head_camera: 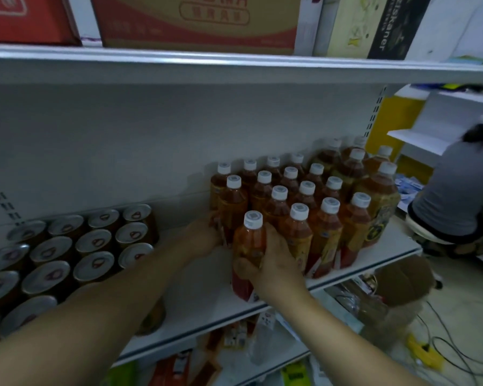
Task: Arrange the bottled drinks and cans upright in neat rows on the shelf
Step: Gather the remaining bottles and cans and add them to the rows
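Note:
Several amber tea bottles (299, 201) with white caps stand upright in rows on the right half of the white shelf (207, 299). My right hand (268, 260) grips the front-left bottle (248, 246) by its body at the shelf's front edge. My left hand (204, 238) holds the lower part of a bottle (232, 201) one row behind, at the left end of the block. Several brown cans (95, 243) with silver tops stand in rows on the left half of the shelf.
A bare strip of shelf lies between the cans and the bottles. Cardboard boxes (195, 20) sit on the shelf above. Larger bottles (379, 190) stand at the far right. A person (457, 196) crouches on the right beside an open carton (402, 280) and floor cables.

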A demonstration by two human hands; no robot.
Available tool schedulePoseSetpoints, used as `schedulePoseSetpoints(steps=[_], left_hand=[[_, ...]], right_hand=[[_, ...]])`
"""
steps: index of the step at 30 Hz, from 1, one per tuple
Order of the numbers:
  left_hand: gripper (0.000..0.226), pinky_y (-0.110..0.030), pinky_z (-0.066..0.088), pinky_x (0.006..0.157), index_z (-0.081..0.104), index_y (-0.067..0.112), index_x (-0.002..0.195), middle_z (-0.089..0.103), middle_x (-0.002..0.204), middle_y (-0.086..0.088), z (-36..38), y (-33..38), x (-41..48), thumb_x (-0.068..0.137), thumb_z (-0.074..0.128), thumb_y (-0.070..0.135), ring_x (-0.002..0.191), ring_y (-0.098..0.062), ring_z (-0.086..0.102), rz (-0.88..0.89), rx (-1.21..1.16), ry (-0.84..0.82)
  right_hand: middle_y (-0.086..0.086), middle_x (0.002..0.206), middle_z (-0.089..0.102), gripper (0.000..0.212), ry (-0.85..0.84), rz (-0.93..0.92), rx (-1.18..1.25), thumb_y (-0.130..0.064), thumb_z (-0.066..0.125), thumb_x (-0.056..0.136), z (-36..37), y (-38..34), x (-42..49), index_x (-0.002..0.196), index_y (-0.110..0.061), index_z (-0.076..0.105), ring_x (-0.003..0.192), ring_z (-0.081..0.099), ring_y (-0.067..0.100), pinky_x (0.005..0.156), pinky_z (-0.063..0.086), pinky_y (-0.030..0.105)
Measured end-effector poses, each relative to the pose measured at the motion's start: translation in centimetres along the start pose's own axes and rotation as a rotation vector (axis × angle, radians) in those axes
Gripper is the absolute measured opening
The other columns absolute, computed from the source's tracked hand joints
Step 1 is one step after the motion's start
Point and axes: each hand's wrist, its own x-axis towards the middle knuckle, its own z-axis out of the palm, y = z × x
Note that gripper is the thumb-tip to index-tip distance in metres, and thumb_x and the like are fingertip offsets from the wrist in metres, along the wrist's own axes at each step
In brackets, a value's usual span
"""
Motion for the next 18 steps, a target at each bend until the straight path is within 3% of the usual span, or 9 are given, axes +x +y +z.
schedulePoseSetpoints(steps=[3, 5, 8, 10, 11, 13, 15, 18], left_hand=[[0.069, -0.019, 0.039, 0.086, 0.033, 0.016, 0.142, 0.046, 0.135, -0.003, 1.4, -0.4, -3.3, 0.083, 0.065, -0.001, 0.119, -0.019, 0.048, -0.018, 0.047, -0.154], [0.095, -0.02, 0.038, 0.093, 0.013, 0.025, 0.148, 0.041, 0.128, 0.009, 3.2, 0.0, -5.3, 0.078, 0.075, 0.009, 0.124, -0.013, 0.043, 0.004, -0.045, -0.217], [0.11, -0.017, 0.036, 0.087, -0.001, 0.033, 0.148, 0.04, 0.124, 0.014, 6.4, 0.1, -6.0, 0.073, 0.08, 0.024, 0.111, -0.003, 0.041, -0.002, -0.127, -0.061], [0.108, -0.02, 0.036, 0.092, 0.004, 0.036, 0.147, 0.04, 0.132, 0.015, 8.2, -0.4, -6.0, 0.072, 0.08, 0.03, 0.115, -0.003, 0.043, 0.006, -0.181, 0.086], [0.105, -0.023, 0.038, 0.097, 0.007, 0.036, 0.147, 0.041, 0.138, 0.012, 8.8, -0.6, -5.8, 0.071, 0.08, 0.031, 0.12, -0.007, 0.045, 0.004, -0.187, 0.14], [0.101, -0.031, 0.041, 0.103, 0.011, 0.034, 0.148, 0.038, 0.142, 0.005, 9.4, -0.9, -5.5, 0.073, 0.077, 0.034, 0.126, -0.016, 0.045, -0.035, -0.165, 0.191], [0.097, -0.035, 0.043, 0.104, 0.012, 0.037, 0.149, 0.036, 0.138, 0.002, 9.5, -1.1, -4.8, 0.075, 0.075, 0.035, 0.124, -0.019, 0.046, -0.066, -0.169, 0.227], [0.091, -0.034, 0.043, 0.103, 0.007, 0.041, 0.148, 0.047, 0.136, 0.009, 9.7, -0.7, -3.6, 0.081, 0.068, 0.039, 0.123, -0.017, 0.051, -0.079, -0.167, 0.328]], right_hand=[[0.001, 0.135, 0.049, 0.077, -0.056, -0.011, -0.139, -0.053, 0.065, 0.079, -2.1, -0.9, -0.2, 0.142, -0.024, 0.031, 0.123, 0.049, 0.023, 0.097, 0.041, 0.034], [-0.001, 0.129, 0.055, 0.062, 0.014, -0.118, -0.236, -0.052, 0.062, 0.084, -4.4, -1.8, -0.3, 0.135, -0.023, 0.043, 0.118, 0.052, 0.02, 0.088, 0.04, 0.027], [0.0, 0.12, 0.059, 0.045, 0.143, -0.192, -0.246, -0.045, 0.058, 0.091, -8.1, -2.8, 1.6, 0.128, -0.019, 0.055, 0.112, 0.054, 0.019, 0.079, 0.036, 0.026], [0.001, 0.107, 0.06, 0.034, 0.151, -0.238, -0.296, -0.047, 0.056, 0.089, -9.9, -2.3, 4.4, 0.11, -0.021, 0.06, 0.106, 0.056, 0.023, 0.074, 0.034, 0.028], [0.001, 0.109, 0.059, 0.039, 0.105, -0.228, -0.352, -0.054, 0.053, 0.087, -10.5, -1.7, 5.9, 0.109, -0.023, 0.058, 0.108, 0.055, 0.025, 0.076, 0.037, 0.03], [0.003, 0.134, 0.051, 0.068, -0.057, -0.149, -0.444, -0.074, 0.043, 0.078, -11.3, -0.5, 8.1, 0.129, -0.029, 0.049, 0.124, 0.048, 0.028, 0.092, 0.042, 0.039], [0.0, 0.152, 0.032, 0.088, -0.191, -0.093, -0.528, -0.088, 0.031, 0.07, -11.6, 0.5, 10.1, 0.142, -0.036, 0.035, 0.139, 0.032, 0.03, 0.106, 0.033, 0.048], [-0.001, 0.162, 0.013, 0.097, -0.342, -0.074, -0.632, -0.094, 0.019, 0.063, -11.4, 0.9, 11.5, 0.147, -0.047, 0.018, 0.145, 0.016, 0.035, 0.112, 0.019, 0.056]])
